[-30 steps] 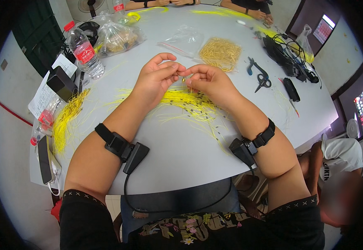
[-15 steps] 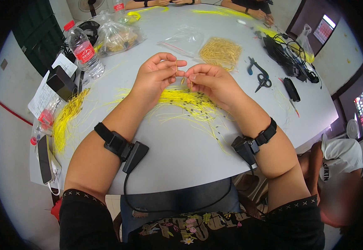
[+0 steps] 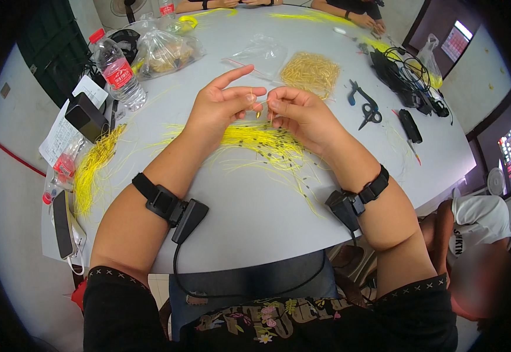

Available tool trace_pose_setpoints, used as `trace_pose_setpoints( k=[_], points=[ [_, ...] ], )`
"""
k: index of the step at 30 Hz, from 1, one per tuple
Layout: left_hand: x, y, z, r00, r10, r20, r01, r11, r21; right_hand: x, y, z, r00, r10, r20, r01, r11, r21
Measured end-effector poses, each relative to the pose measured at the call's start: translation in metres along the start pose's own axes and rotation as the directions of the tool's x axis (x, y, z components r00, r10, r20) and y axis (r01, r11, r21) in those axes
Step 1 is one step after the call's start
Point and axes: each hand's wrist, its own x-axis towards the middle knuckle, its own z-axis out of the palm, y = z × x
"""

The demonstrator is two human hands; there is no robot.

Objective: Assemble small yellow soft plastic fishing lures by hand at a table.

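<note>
Over the middle of the table, my left hand (image 3: 217, 110) pinches a thin yellow thread between thumb and fingers, its index finger stretched out and raised. My right hand (image 3: 303, 116) is close beside it, thumb and index finger pressed together on the same thread. Between the hands hangs a small gold-coloured piece (image 3: 258, 115); how it is fastened is too small to tell. Just below them lies a spread bundle of yellow threads (image 3: 261, 141) with small dark pieces along them. Beyond my right hand is a heap of small gold-coloured pieces (image 3: 310, 73).
At left stand a water bottle (image 3: 118, 73), a black box (image 3: 86, 117) and a second yellow bundle (image 3: 96, 167). Scissors (image 3: 369, 111), a black-handled tool (image 3: 410, 126) and black cables (image 3: 408, 79) lie right. Plastic bags (image 3: 164, 50) are further back. Other people sit across the table and at right.
My left index finger has lifted and straightened away from the thread. My right hand has shifted slightly, its fingers still pinched.
</note>
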Motion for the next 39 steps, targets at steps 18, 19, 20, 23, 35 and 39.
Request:
trace_pose_setpoints(
  k=[18, 19, 20, 23, 35, 39],
  points=[
    [0.0, -0.003, -0.001, 1.0, 0.001, 0.022, -0.002, 0.999, 0.048, 0.0, -0.004, 0.005, 0.999, 0.031, -0.034, -0.018, 0.94, 0.34],
    [0.0, -0.003, -0.001, 1.0, 0.005, 0.021, -0.007, 0.998, 0.06, 0.001, -0.001, 0.002, 0.999, 0.007, -0.035, 0.007, 0.925, 0.379],
    [0.0, -0.004, -0.001, 1.0, 0.009, 0.019, -0.011, 0.997, 0.071, 0.002, 0.0, 0.0, 0.999, -0.017, -0.039, 0.032, 0.908, 0.417],
    [0.002, -0.003, -0.002, 0.999, 0.021, 0.049, -0.027, 0.991, 0.129, 0.002, -0.003, -0.003, 0.999, 0.007, -0.053, 0.019, 0.876, 0.481],
    [0.002, -0.009, 0.001, 0.986, 0.095, 0.134, -0.121, 0.972, 0.202, 0.001, -0.003, -0.004, 0.999, -0.002, -0.046, 0.022, 0.891, 0.454],
    [0.002, -0.01, 0.0, 0.987, 0.091, 0.135, -0.113, 0.98, 0.166, 0.0, -0.006, 0.0, 0.999, 0.001, -0.049, 0.021, 0.895, 0.446]
  ],
)
